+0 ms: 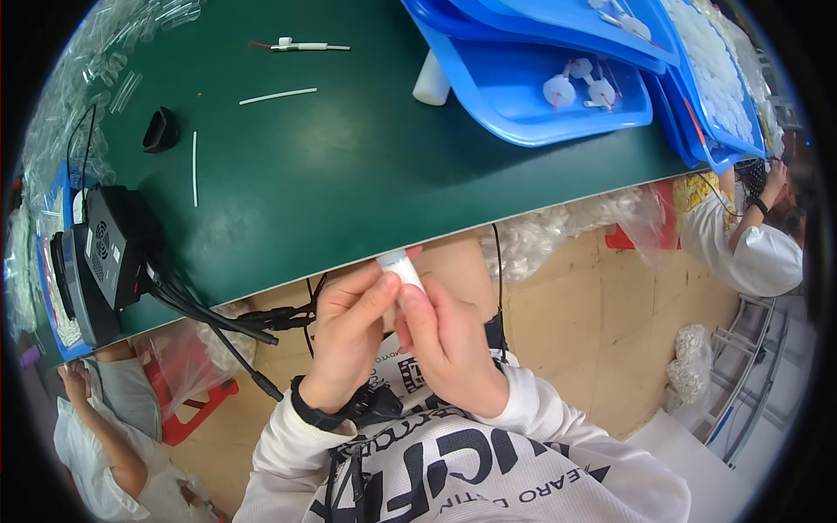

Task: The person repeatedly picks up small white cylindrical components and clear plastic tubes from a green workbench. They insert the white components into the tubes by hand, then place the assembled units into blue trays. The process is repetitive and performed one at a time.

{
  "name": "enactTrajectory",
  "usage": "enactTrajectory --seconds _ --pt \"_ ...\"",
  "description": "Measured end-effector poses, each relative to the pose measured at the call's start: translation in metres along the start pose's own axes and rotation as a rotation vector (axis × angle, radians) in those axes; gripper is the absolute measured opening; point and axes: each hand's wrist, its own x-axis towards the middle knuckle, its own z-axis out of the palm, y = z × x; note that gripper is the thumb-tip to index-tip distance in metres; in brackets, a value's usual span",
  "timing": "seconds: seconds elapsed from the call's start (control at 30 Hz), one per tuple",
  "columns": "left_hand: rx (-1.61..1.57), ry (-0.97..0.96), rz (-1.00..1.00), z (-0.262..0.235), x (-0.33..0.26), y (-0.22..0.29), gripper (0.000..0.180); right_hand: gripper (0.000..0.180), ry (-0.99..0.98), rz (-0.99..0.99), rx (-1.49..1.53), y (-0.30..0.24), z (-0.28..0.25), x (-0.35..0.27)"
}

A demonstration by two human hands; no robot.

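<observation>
White tube (404,269) sits in two-handed grip (347,327) (453,342), blue trays (499,98) beyond.

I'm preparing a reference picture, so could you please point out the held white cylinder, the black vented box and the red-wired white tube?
White cylinder (405,268), head view: its side.
Black vented box (107,244), head view: its grilled face.
Red-wired white tube (312,46), head view: its thicker section.

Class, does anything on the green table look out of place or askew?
Mildly: the blue trays overlap at uneven angles rather than stacking squarely, and one white cylinder is partly hidden by their left edge. No spill is evident.
</observation>
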Motion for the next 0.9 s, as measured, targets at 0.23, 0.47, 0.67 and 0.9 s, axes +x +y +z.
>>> enactTrajectory --seconds 0.23,0.47,0.67,0.9 --pt "-0.211 0.032 0.047 0.003 0.004 -0.018 0.034 0.025 0.051 0.032 -0.197 -0.014 -0.002 0.002" --pt "-0.047 0.121 -0.013 0.008 -0.003 0.009 0.021 0.037 0.075 0.136 0.206 -0.006 0.017 -0.002" --pt "0.080 0.202 -0.143 0.019 -0.013 0.028 0.032 0.048 -0.176 0.549 0.721 -0.031 0.002 0.003" --pt "0.001 0.281 -0.204 0.026 -0.015 0.034 0.028 0.047 -0.113 0.493 0.749 -0.024 0.016 0.002"
